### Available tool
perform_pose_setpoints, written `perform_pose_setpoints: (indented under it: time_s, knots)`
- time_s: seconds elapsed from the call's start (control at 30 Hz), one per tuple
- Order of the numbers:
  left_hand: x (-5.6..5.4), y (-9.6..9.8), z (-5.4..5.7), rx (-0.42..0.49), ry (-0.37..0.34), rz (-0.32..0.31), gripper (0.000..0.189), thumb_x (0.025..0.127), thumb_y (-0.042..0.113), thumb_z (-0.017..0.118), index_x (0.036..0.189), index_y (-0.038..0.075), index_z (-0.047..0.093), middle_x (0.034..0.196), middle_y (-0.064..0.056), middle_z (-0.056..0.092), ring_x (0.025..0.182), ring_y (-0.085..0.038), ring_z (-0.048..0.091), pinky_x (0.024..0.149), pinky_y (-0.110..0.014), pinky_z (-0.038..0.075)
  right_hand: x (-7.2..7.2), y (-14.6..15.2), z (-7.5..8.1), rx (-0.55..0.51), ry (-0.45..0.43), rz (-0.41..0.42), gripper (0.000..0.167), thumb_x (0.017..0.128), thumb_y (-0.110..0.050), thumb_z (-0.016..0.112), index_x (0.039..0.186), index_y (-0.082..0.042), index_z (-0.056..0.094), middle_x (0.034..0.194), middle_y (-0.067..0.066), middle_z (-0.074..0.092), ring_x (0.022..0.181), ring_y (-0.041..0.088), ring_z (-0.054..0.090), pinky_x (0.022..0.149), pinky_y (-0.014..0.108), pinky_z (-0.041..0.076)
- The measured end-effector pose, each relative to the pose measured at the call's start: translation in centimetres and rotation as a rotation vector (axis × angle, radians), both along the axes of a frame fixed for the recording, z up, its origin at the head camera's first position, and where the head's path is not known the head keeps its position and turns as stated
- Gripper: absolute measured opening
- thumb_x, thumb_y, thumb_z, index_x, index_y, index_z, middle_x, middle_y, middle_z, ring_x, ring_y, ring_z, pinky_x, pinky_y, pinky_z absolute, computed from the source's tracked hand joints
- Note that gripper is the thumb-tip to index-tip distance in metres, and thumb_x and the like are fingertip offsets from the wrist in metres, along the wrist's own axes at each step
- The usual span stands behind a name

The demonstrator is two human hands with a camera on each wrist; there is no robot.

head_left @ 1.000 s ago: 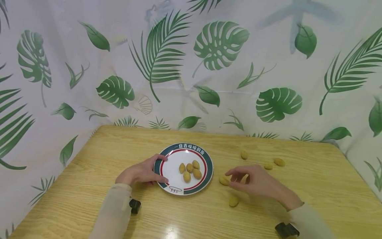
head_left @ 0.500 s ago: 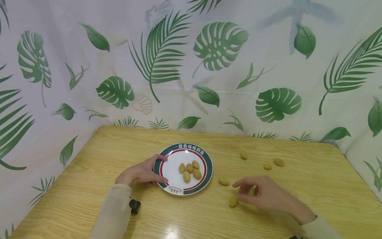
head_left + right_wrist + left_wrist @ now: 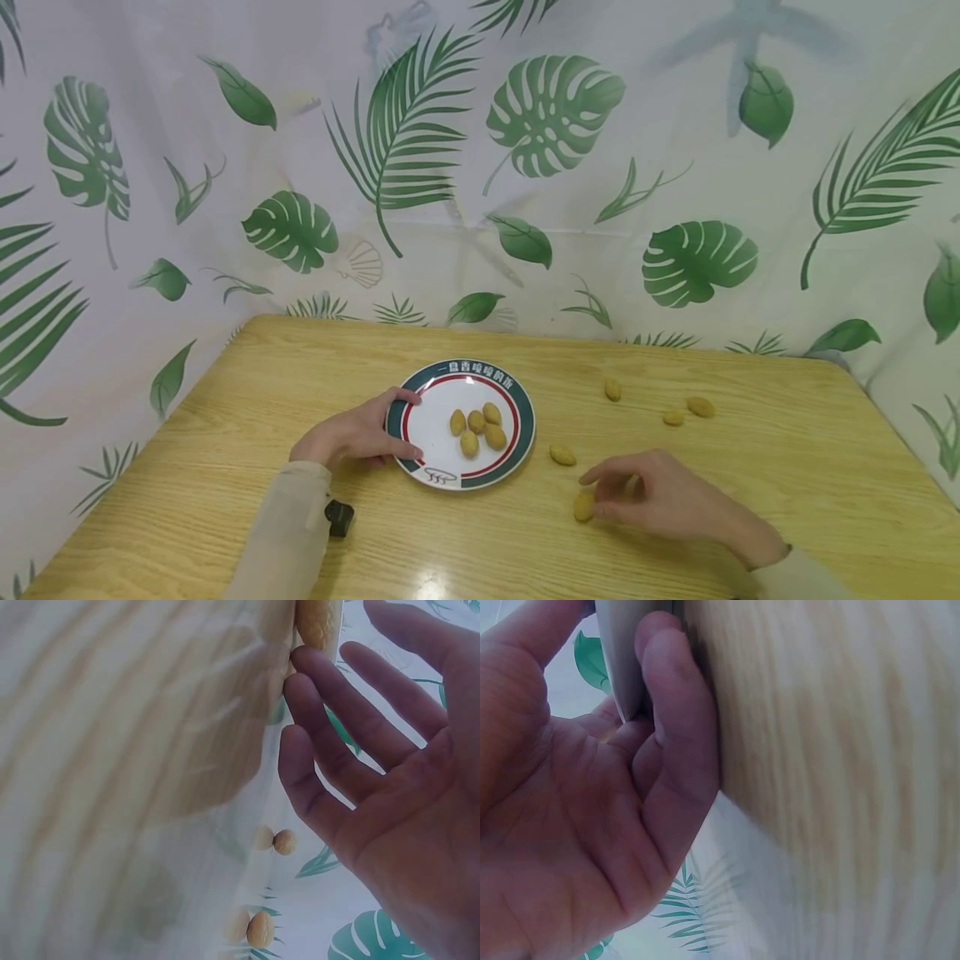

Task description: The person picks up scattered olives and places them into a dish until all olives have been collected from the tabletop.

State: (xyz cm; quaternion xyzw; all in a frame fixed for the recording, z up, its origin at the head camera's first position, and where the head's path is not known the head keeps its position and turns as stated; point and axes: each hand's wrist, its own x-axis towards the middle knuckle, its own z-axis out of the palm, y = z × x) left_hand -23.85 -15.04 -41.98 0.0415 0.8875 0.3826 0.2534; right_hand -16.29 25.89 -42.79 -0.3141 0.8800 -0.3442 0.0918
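Note:
A white plate [image 3: 435,425] with a dark green rim and a red ring bears several oval, yellow-brown nut-like pieces [image 3: 469,444]. My left hand [image 3: 360,432] grips its left edge, thumb and a finger on top; curled fingers show beneath the plate's edge [image 3: 622,656] in the left wrist view. Right of the plate, my right hand [image 3: 663,500] is low over the table, its thumb tip at the nearest loose nut-like piece [image 3: 583,505]. Those fingers are loosely bent, and thumb and forefinger stand apart. The right wrist view shows a wrinkled piece [image 3: 319,622] just beyond the fingertips.
Another loose piece [image 3: 562,454] lies between plate and right hand. Farther back right are several more, one [image 3: 612,389] by itself and a pair [image 3: 701,407] close together. The wooden table [image 3: 300,358] meets a leaf-patterned curtain [image 3: 450,275] behind.
My right hand has left the piece beside the plate and come nearer to me, reaching the front piece, which has shifted slightly left. The left hand and plate stay put.

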Motion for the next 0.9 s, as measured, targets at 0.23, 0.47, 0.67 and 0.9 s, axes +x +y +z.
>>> perform_pose_setpoints:
  time_s: [0.23, 0.47, 0.67, 0.9]
  knots:
    - [0.0, 0.0, 0.0, -0.011, -0.001, 0.003, 0.083, 0.082, 0.032, 0.087, 0.151, 0.029, 0.04, 0.106, -0.01, 0.056, 0.081, -0.021, 0.058, 0.069, -0.027, 0.049, 0.1, -0.9, 0.4, 0.004, 0.019, 0.007, 0.028, 0.091, -0.034, 0.078, 0.115, -0.018, 0.075, 0.098, -0.013, 0.073, 0.087, -0.002, 0.062, 0.074, 0.022, 0.051]
    - [0.0, 0.0, 0.0, 0.001, -0.002, 0.002, 0.082, 0.083, 0.03, 0.086, 0.151, 0.028, 0.04, 0.104, -0.01, 0.057, 0.079, -0.021, 0.058, 0.069, -0.027, 0.049, 0.0, -1.5, 0.6, 0.0, -0.022, 0.041, 0.027, 0.09, -0.031, 0.079, 0.114, -0.018, 0.075, 0.099, -0.01, 0.071, 0.086, 0.001, 0.059, 0.075, 0.022, 0.051]
    - [0.0, 0.0, 0.0, 0.007, -0.003, 0.0, 0.081, 0.083, 0.029, 0.086, 0.15, 0.028, 0.04, 0.103, -0.01, 0.057, 0.078, -0.021, 0.058, 0.068, -0.027, 0.049, -0.1, -1.8, 0.7, 0.012, -0.02, 0.045, 0.024, 0.09, -0.029, 0.08, 0.11, -0.018, 0.075, 0.099, -0.01, 0.071, 0.086, 0.0, 0.059, 0.075, 0.023, 0.052]
    - [0.0, -0.1, 0.1, 0.013, -0.004, -0.006, 0.081, 0.084, 0.029, 0.086, 0.151, 0.027, 0.04, 0.101, -0.01, 0.057, 0.078, -0.021, 0.058, 0.068, -0.027, 0.049, -0.3, -1.8, 0.4, 0.013, -0.024, 0.035, 0.02, 0.089, -0.029, 0.08, 0.106, -0.021, 0.076, 0.097, -0.011, 0.071, 0.085, 0.0, 0.059, 0.074, 0.022, 0.051]
